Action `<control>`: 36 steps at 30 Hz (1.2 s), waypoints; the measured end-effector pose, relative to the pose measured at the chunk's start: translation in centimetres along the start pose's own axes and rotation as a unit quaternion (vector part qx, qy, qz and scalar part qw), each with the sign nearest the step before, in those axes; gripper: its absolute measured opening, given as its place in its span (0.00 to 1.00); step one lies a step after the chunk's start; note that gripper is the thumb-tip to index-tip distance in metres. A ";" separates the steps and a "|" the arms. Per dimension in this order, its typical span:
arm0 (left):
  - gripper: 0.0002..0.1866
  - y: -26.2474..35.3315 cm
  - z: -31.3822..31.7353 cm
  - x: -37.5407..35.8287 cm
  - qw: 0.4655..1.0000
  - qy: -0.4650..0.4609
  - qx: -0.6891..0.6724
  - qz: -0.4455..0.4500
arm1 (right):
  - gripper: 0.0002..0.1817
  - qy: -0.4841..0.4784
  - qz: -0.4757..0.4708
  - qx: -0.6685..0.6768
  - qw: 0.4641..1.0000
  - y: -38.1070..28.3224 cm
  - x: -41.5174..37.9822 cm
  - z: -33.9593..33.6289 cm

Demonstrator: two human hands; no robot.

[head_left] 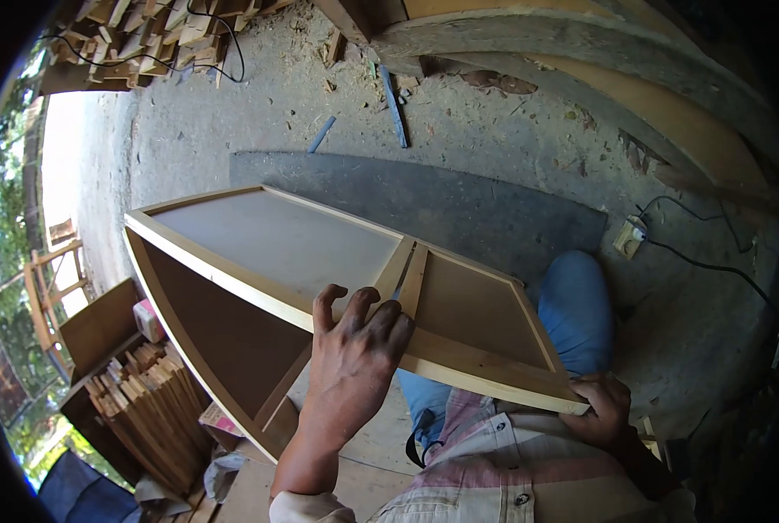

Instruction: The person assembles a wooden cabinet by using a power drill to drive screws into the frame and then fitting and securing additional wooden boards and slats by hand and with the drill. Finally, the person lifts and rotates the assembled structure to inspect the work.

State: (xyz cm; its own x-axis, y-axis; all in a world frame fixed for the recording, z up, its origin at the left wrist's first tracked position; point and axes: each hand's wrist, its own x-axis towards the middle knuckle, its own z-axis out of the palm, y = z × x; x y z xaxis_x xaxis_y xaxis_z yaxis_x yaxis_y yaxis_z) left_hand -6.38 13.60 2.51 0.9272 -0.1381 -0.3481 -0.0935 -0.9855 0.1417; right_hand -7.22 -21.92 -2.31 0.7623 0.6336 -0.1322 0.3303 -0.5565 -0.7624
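A light wooden cabinet frame (224, 277) with thin inset panels stands tilted in front of my body. Its upper face has a pale panel (276, 235) and a smaller brown panel (472, 305), divided by two upright strips with a narrow dark gap between them. My left hand (350, 349) is closed over the near rail beside that gap, its fingers bent and the thumb hidden. At the near right corner, my right hand (603, 408) has its fingers wrapped around the rail's end. A darker brown panel (224, 318) shows in the side below the rail.
A dark mat (494, 200) lies on the concrete floor beyond the cabinet. Two blue strips (394, 109) lie past it. At the right is a power socket (629, 237) with cords. Stacked boards (149, 418) stand lower left; wood offcuts (145, 39) are piled upper left.
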 end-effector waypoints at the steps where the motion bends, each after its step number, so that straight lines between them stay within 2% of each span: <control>1: 0.12 0.3 -0.1 -0.1 1.000 -0.002 0.002 0.003 | 0.20 -0.004 -0.001 0.007 1.000 0.0 -0.1 0.0; 4: 0.12 1.9 -0.2 -0.4 0.999 -0.020 0.030 0.005 | 0.20 -0.005 -0.017 0.005 1.000 0.1 -0.1 0.0; 6: 0.12 4.7 0.0 -0.6 0.994 -0.030 -0.028 0.102 | 0.20 -0.006 -0.017 0.008 1.000 0.1 -0.1 0.0; 8: 0.14 8.1 1.3 -0.4 0.976 0.000 -0.083 0.201 | 0.20 -0.009 -0.019 0.012 1.000 0.1 -0.2 0.2; 9: 0.14 9.5 2.0 0.0 0.977 -0.001 -0.082 0.198 | 0.20 -0.002 -0.011 0.020 1.000 0.1 -0.2 0.4; 11: 0.14 11.3 3.1 0.7 0.959 -0.003 -0.137 0.246 | 0.20 0.004 -0.005 0.029 1.000 0.2 -0.3 0.6; 21: 0.12 11.7 4.8 0.8 0.961 0.010 -0.077 0.266 | 0.21 -0.002 0.002 0.006 1.000 0.3 -0.4 0.6; 27: 0.13 11.7 4.3 1.0 0.960 -0.019 -0.068 0.270 | 0.22 -0.005 0.012 0.011 1.000 0.4 -0.3 0.6; 29: 0.13 11.6 4.2 1.0 0.960 0.039 -0.083 0.265 | 0.22 -0.012 0.015 0.020 1.000 0.6 -0.5 0.6; 33: 0.13 12.1 4.0 1.1 0.955 0.016 -0.114 0.272 | 0.20 -0.003 0.019 0.019 1.000 -0.1 -0.6 0.1; 36: 0.12 12.4 4.1 1.5 0.958 0.040 -0.109 0.264 | 0.20 0.011 0.023 0.040 0.999 0.0 -0.6 0.0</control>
State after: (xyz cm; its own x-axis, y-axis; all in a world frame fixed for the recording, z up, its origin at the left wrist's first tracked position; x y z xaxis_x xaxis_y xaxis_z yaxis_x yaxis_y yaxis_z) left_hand -7.63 0.81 -0.10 0.7975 -0.5941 -0.1048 -0.4858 -0.7355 0.4724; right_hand -7.62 -22.30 -2.27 0.7882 0.5956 -0.1550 0.2500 -0.5400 -0.8037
